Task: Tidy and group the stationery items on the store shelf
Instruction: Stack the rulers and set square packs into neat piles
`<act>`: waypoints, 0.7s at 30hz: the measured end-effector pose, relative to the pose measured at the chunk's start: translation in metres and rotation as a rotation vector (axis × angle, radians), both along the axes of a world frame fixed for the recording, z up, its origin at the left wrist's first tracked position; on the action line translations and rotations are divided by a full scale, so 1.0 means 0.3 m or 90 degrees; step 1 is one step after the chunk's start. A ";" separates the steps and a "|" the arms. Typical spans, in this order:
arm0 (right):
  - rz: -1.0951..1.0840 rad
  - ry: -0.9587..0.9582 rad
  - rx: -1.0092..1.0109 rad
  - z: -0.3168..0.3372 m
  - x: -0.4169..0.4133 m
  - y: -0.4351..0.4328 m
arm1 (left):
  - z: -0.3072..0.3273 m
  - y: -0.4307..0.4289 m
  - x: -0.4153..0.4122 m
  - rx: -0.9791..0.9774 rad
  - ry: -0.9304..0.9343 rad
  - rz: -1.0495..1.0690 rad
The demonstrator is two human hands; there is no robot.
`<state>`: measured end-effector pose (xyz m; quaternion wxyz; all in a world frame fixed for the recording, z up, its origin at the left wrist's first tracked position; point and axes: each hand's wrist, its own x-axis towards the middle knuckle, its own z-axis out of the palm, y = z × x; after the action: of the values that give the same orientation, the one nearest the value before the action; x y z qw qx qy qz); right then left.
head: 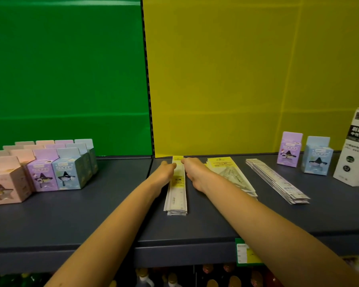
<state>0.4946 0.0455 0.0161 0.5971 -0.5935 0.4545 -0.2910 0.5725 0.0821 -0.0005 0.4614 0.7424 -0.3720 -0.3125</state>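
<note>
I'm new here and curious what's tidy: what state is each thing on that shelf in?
Middle ruler stack: flat, between both hands.
Left hand: pressing its left edge.
Right hand: pressing its right edge.
Triangle packs: flat, loosely fanned.
Right ruler stack: flat, lying diagonally.
Left boxes: upright, grouped.
Purple box: upright, apart from them.
Blue box: upright beside it.
</note>
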 end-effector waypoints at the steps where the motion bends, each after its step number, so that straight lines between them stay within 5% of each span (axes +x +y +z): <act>1: -0.006 -0.022 0.014 -0.005 -0.005 0.007 | -0.012 -0.003 0.014 -0.022 0.044 0.000; 5: 0.023 -0.137 0.092 -0.002 -0.072 0.079 | -0.018 0.081 -0.011 -0.101 0.209 -0.021; 12: 0.078 -0.252 0.144 -0.076 -0.088 0.141 | -0.110 0.111 -0.024 -0.153 0.319 -0.079; 17: 0.083 -0.236 0.139 -0.073 -0.067 0.148 | -0.087 0.139 -0.057 -0.173 0.271 -0.110; 21: 0.086 -0.144 -0.001 -0.020 -0.151 0.126 | -0.020 0.195 -0.092 -0.217 -0.028 -0.056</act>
<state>0.4492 0.0834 0.0101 0.6622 -0.5865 0.3432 -0.3156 0.5450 0.1407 -0.0066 0.5586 0.6429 -0.4614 -0.2485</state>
